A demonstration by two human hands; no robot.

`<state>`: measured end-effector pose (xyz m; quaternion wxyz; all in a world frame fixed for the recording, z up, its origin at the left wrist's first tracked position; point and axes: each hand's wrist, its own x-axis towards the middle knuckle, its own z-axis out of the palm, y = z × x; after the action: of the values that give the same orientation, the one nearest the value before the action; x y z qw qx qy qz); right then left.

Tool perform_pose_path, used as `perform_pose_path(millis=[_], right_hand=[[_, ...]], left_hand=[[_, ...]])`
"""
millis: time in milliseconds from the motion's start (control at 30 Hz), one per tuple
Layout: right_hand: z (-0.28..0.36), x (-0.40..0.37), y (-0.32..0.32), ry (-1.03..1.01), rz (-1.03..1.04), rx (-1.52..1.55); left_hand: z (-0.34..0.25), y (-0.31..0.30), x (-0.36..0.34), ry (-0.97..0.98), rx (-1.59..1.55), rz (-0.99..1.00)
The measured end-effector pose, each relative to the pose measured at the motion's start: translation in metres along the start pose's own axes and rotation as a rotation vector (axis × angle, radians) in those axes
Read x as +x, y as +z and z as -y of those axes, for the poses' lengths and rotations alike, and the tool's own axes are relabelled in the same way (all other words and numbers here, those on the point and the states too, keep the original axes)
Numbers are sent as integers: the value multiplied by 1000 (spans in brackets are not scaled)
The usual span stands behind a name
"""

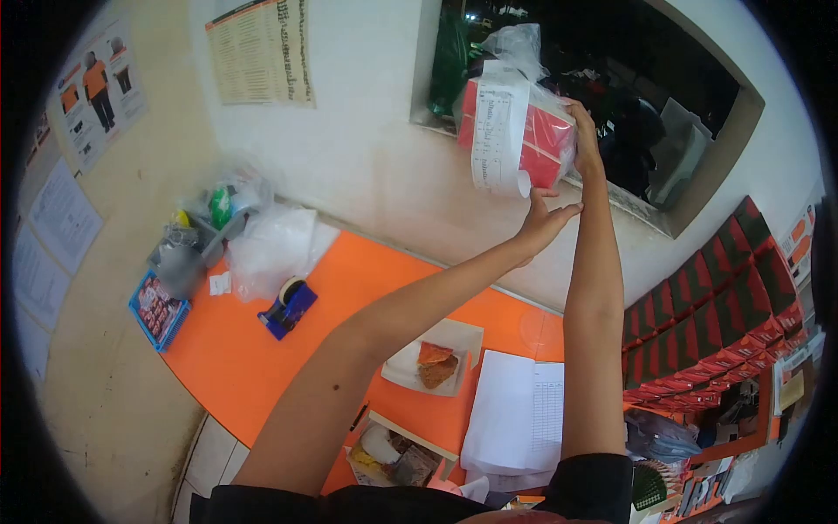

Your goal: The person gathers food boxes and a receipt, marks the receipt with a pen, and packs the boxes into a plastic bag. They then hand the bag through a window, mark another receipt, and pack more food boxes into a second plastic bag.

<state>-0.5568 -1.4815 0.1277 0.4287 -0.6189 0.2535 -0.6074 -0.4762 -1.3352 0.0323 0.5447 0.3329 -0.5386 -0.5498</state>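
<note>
A red and white box in a clear plastic bag (546, 148) is held up at the opening in the wall. A long printed receipt (499, 131) hangs down its front, curling at the lower end. My right hand (587, 140) grips the bag's right side, fingers partly hidden behind it. Just below the box is my left hand (543, 229), fingers apart and stretched out, one fingertip right at the box's lower edge and others near my right forearm.
The orange table (367, 262) bears a blue tape dispenser (288, 307), white plastic bags (275, 249), an open food box (434, 358), another food box (397, 454) and papers (511, 419). Stacked red boxes (716, 314) stand right. Beyond the window ledge (628, 205) it is dark.
</note>
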Motion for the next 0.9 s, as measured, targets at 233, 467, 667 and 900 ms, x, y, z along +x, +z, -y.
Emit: perform_pose_path(millis=[233,467,667,900], right_hand=[[-8,5,-3,-38,0,24],[-9,7,-1,-31,-11,22],[-11,10,-3,3,-20,16],[-13,11,-6,-43,63,59]], left_hand=[[8,-7,-3,17,39,-57],[53,-74,-23,-58,6,-488],[-16,-131,21,431,-23,-678],[-62,-144,50,478,494,-191]])
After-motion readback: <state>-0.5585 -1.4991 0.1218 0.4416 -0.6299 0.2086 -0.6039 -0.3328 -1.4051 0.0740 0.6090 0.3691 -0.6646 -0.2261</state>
